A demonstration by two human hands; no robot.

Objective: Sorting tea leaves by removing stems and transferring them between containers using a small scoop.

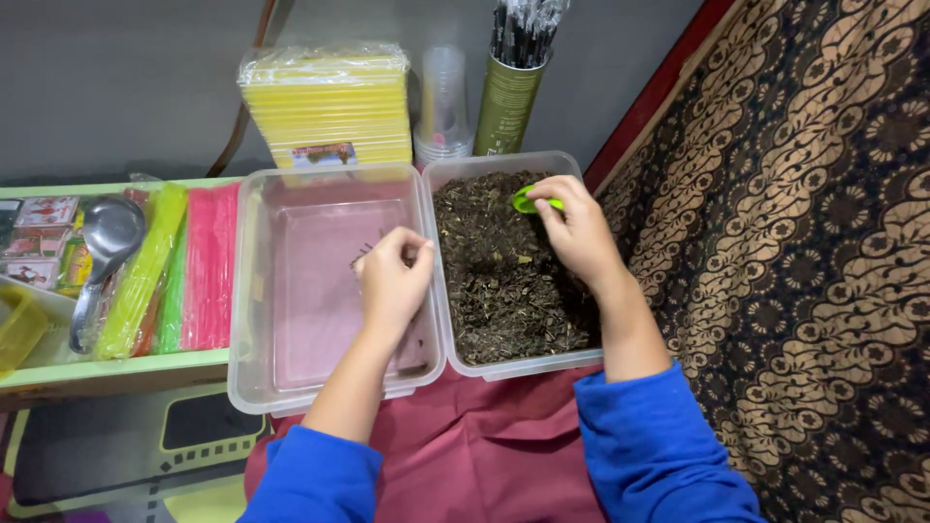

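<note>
Two clear plastic tubs stand side by side on a red cloth. The left tub (254,291) is nearly empty, with a few dark bits on its bottom. The right tub (572,167) is filled with dark dried leaves (504,291). My left hand (392,276) hovers over the left tub, fingers pinched together; whether it holds anything I cannot tell. My right hand (578,230) is over the leaves at the far end of the right tub, gripping a small green scoop (528,202).
Behind the tubs stand a wrapped stack of yellow sheets (327,107), stacked clear cups (444,107) and a green tube of straws (509,97). A green tray on the left (116,368) holds coloured straw packs (208,266) and a metal ladle (105,242). Patterned carpet (804,242) lies right.
</note>
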